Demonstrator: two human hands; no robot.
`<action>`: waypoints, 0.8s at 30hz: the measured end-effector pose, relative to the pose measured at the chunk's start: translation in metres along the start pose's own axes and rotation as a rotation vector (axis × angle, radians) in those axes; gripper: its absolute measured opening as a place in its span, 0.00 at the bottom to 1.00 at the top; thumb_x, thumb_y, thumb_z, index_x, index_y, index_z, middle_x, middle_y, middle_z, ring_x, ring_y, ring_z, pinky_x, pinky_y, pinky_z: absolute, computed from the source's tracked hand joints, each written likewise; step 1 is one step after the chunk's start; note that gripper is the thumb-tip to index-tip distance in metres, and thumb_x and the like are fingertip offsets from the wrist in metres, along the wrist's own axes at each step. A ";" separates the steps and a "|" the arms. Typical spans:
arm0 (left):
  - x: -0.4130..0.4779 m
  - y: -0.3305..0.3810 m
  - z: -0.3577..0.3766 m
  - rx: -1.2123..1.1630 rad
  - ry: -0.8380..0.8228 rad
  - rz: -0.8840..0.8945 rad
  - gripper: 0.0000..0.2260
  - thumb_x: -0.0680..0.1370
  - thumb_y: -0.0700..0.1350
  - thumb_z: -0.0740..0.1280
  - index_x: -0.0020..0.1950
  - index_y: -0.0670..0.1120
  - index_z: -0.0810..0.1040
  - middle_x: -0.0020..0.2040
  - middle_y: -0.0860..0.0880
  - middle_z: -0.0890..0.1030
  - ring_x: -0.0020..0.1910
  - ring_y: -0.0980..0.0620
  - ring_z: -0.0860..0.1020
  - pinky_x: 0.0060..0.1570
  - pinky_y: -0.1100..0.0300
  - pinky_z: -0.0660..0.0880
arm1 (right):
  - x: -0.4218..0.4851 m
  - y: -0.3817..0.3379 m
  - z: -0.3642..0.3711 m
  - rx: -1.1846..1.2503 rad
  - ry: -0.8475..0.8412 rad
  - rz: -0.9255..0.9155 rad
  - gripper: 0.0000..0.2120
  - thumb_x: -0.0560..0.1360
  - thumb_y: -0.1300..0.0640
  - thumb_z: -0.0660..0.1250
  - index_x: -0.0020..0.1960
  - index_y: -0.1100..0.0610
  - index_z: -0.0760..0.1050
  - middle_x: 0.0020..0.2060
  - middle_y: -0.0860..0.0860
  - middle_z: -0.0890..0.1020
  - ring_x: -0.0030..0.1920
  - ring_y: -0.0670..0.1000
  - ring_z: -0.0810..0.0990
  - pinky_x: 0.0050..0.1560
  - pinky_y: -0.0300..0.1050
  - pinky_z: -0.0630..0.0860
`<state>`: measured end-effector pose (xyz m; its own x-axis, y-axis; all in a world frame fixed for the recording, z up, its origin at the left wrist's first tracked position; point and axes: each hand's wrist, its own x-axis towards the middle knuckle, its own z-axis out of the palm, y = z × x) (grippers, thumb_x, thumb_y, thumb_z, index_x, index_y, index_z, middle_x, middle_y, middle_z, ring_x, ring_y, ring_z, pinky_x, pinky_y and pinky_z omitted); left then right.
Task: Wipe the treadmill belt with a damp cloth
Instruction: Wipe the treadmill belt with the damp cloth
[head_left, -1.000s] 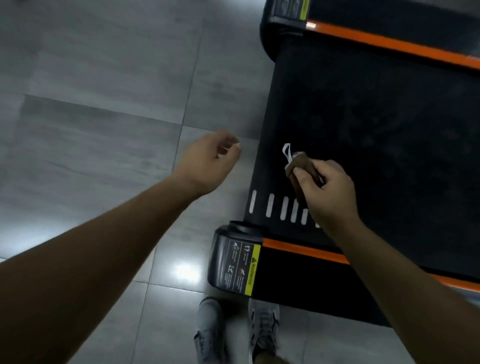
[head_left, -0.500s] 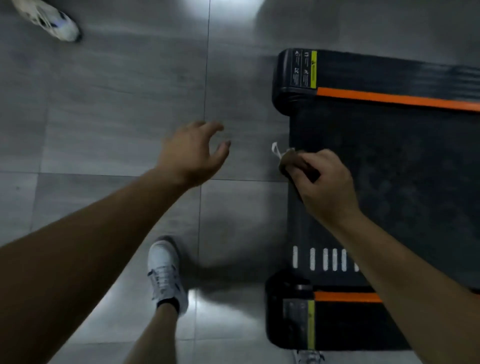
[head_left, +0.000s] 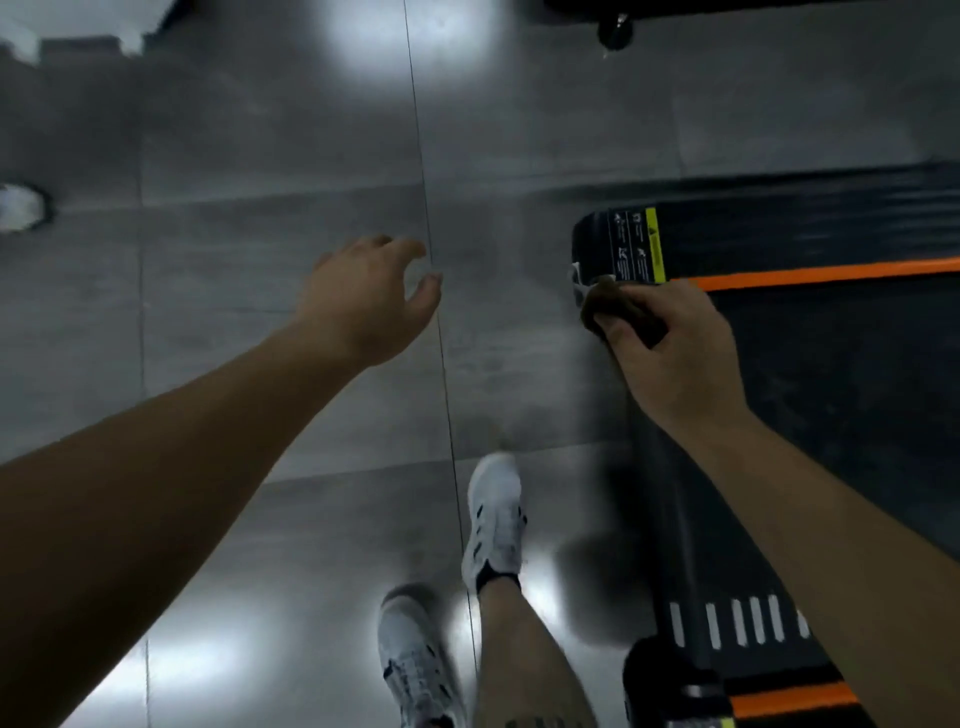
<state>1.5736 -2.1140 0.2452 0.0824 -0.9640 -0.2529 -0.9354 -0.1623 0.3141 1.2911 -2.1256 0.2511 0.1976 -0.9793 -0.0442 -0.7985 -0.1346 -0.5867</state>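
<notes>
The black treadmill belt (head_left: 852, 395) runs along the right side, edged by an orange stripe (head_left: 826, 273) at the far side rail. My right hand (head_left: 670, 353) grips a small brown cloth (head_left: 618, 306) with a white tag, held over the belt's rear end near the far corner cap with a yellow warning label (head_left: 652, 244). My left hand (head_left: 374, 296) hovers over the grey tile floor, fingers loosely curved, holding nothing. Whether the cloth touches the belt is unclear.
My two white sneakers (head_left: 493, 519) stand on the glossy grey tiles left of the treadmill. White stripe marks (head_left: 737, 621) and a second orange strip (head_left: 789, 699) lie at the near rail. A white shoe (head_left: 18, 208) shows at far left. A dark wheeled base (head_left: 615, 28) sits at the top.
The view has swung as I stepped around the treadmill's end. My right hand with the cloth went from the belt's near corner across to its far corner. My left hand's fingers uncurled.
</notes>
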 end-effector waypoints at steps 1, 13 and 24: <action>0.023 0.002 -0.005 -0.011 0.004 -0.006 0.22 0.83 0.58 0.60 0.72 0.48 0.75 0.64 0.43 0.79 0.62 0.39 0.77 0.60 0.47 0.72 | 0.020 0.000 -0.002 0.001 0.006 0.003 0.10 0.77 0.51 0.69 0.57 0.52 0.81 0.45 0.51 0.77 0.44 0.46 0.72 0.44 0.31 0.66; 0.294 0.013 -0.049 -0.079 0.021 -0.043 0.23 0.83 0.58 0.60 0.73 0.48 0.73 0.65 0.44 0.80 0.63 0.41 0.77 0.59 0.48 0.73 | 0.292 0.023 0.000 0.068 0.064 0.072 0.13 0.76 0.51 0.71 0.59 0.53 0.81 0.49 0.50 0.78 0.49 0.48 0.76 0.47 0.32 0.69; 0.537 -0.006 -0.082 -0.152 0.000 -0.010 0.23 0.83 0.59 0.59 0.73 0.47 0.73 0.65 0.44 0.79 0.63 0.44 0.77 0.62 0.46 0.76 | 0.558 0.015 0.020 0.083 0.142 0.048 0.13 0.77 0.49 0.69 0.59 0.52 0.81 0.49 0.54 0.78 0.48 0.53 0.78 0.47 0.49 0.76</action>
<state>1.6512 -2.6482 0.1823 0.0916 -0.9622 -0.2563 -0.8716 -0.2020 0.4468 1.4007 -2.6706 0.2011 0.0733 -0.9966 0.0373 -0.7545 -0.0798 -0.6514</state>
